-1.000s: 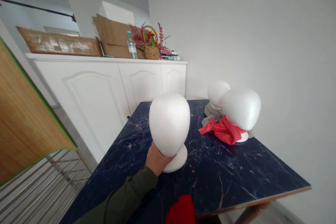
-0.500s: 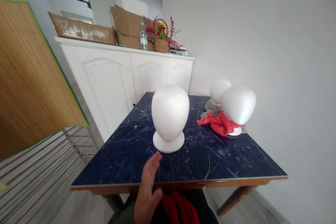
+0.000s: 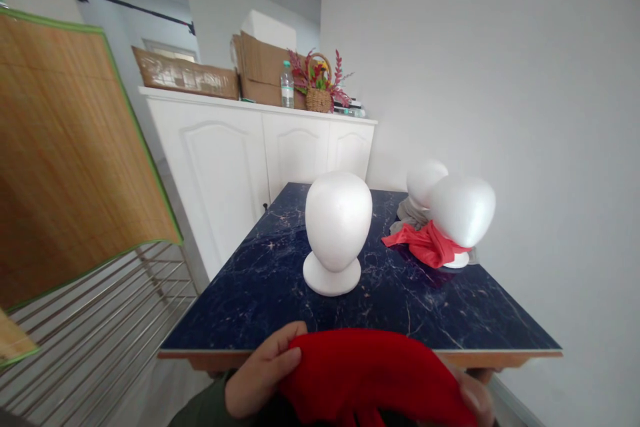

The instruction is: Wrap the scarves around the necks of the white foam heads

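Observation:
A red cloth (image 3: 370,370) is stretched between my two hands at the near edge of the table. My left hand (image 3: 267,367) pinches its left end, thumb toward the camera. Its other end is in my right hand (image 3: 473,393), which is blurred and partly covered by the fabric. Just beyond the cloth, a white foam mannequin head (image 3: 339,223) stands upright and bare on its round base, apart from both hands.
The dark blue marble-patterned table (image 3: 270,273) also bears a second foam head (image 3: 463,210) with a red scarf (image 3: 425,243) at its neck. Behind it is a third head (image 3: 425,180) with grey cloth (image 3: 411,213). At left stands a metal rack (image 3: 115,320).
The red cloth has come up from my lap to the table edge. My left hand, open before, now grips it, and my right hand has come into view. The camera view has shifted slightly.

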The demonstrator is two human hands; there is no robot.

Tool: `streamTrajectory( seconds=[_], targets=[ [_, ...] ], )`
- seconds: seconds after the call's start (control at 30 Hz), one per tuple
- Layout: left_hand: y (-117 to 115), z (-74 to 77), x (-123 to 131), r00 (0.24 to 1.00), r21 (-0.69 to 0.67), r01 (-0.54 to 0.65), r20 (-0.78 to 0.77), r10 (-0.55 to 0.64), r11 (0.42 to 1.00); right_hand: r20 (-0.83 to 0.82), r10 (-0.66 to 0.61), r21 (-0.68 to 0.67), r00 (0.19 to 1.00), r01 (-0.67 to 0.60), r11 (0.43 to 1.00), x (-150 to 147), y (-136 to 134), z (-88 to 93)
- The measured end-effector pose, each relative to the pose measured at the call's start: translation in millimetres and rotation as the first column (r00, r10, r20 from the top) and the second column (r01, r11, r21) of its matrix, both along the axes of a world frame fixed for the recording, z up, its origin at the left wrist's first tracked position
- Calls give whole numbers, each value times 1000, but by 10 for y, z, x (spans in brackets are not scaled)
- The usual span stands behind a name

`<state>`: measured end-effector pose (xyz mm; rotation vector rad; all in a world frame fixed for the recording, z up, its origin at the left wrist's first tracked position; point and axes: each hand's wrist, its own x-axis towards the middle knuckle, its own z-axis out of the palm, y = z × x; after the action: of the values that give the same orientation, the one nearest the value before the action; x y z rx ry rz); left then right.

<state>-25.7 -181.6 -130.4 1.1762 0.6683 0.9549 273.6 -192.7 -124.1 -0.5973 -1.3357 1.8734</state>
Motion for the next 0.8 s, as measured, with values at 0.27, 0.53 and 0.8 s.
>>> streamTrajectory(
  seconds=[0.27, 0.53, 0.8],
  targets=[
    [141, 437, -308, 878, -56, 332, -347, -330, 942, 83, -349, -235, 933, 359, 903, 247, 96, 278],
    [241, 267, -530, 980, -147, 61, -179, -87, 987, 127, -465, -193, 876, 481, 855, 349, 140, 375],
    [207, 267, -507, 902, -264, -255, 281, 327, 930, 180, -94, -97, 979, 113, 989, 174, 122, 551]
  ],
)
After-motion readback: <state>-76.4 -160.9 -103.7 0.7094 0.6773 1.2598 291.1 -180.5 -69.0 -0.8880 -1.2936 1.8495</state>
